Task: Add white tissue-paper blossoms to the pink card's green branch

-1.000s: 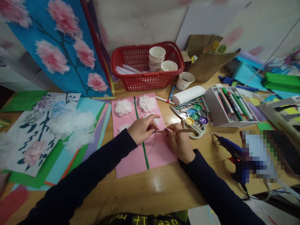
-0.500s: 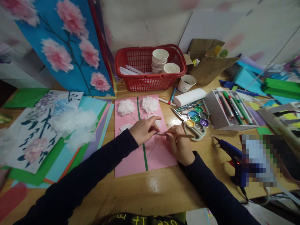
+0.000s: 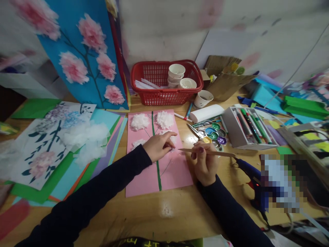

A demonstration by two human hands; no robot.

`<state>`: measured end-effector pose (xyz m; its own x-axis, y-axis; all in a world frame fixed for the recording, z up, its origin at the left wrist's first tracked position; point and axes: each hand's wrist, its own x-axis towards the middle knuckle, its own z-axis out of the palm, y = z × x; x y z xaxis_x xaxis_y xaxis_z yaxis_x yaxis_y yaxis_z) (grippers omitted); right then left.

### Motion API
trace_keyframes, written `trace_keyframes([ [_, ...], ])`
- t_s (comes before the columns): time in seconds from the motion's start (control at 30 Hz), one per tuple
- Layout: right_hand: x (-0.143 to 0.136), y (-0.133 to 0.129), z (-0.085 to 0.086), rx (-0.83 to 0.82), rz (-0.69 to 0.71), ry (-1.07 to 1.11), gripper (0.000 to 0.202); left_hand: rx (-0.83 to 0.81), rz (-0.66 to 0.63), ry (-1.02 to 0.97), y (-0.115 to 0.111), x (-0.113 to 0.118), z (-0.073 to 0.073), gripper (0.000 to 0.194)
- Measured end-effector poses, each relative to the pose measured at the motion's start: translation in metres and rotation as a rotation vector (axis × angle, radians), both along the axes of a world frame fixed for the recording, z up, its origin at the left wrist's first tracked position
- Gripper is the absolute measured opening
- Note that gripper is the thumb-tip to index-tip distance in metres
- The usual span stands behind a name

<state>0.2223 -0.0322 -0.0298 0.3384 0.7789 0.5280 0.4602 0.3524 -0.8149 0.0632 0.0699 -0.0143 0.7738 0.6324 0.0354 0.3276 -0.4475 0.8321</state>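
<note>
My left hand (image 3: pixel 159 146) rests low over the pink sheet (image 3: pixel 140 178), thumb and a finger pinched together and another finger raised. Anything inside that pinch is too small to make out. In my right hand (image 3: pixel 206 164), at the sheet's right edge, is a thin wooden stick (image 3: pixel 223 153), its pointed tip just short of my left fingertips. The sheet bears a painted green stem (image 3: pixel 153 124) with thin drawn branches. White tissue-paper flowers, one at upper left (image 3: pixel 139 121) and another at upper right (image 3: pixel 165 119), sit on it; my left hand partly covers others.
Behind the sheet stands a red basket (image 3: pixel 164 97) with paper cups. Scissors, a paint palette (image 3: pixel 211 133) and a marker box (image 3: pixel 238 137) lie to the right, beyond them a glue gun (image 3: pixel 250 171). Coloured papers and white tissue (image 3: pixel 86 135) cover the left side.
My right hand has drawn the stick back to the right, away from my left fingertips. My left hand stays nearly in place over the sheet. The camera view has tilted slightly.
</note>
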Motion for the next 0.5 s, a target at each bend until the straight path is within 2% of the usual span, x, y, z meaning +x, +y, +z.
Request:
trace_keyframes([
  [0.13, 0.002, 0.000, -0.003, 0.066, -0.119, 0.139, 0.022, 0.042, 0.016, 0.002, 0.005, -0.006, 0.015, 0.049],
  [0.27, 0.005, 0.001, -0.001, 0.118, -0.200, 0.228, 0.024, 0.153, 0.146, -0.062, 0.012, -0.032, 0.044, 0.042],
  [0.37, 0.007, 0.001, 0.002, 0.094, -0.234, 0.255, 0.026, 0.255, 0.319, -0.088, 0.013, -0.073, 0.068, 0.033],
  [0.5, 0.010, 0.003, 0.001, 0.093, -0.250, 0.236, 0.028, 0.345, 0.749, 0.079, 0.006, -0.148, 0.088, 0.029],
])
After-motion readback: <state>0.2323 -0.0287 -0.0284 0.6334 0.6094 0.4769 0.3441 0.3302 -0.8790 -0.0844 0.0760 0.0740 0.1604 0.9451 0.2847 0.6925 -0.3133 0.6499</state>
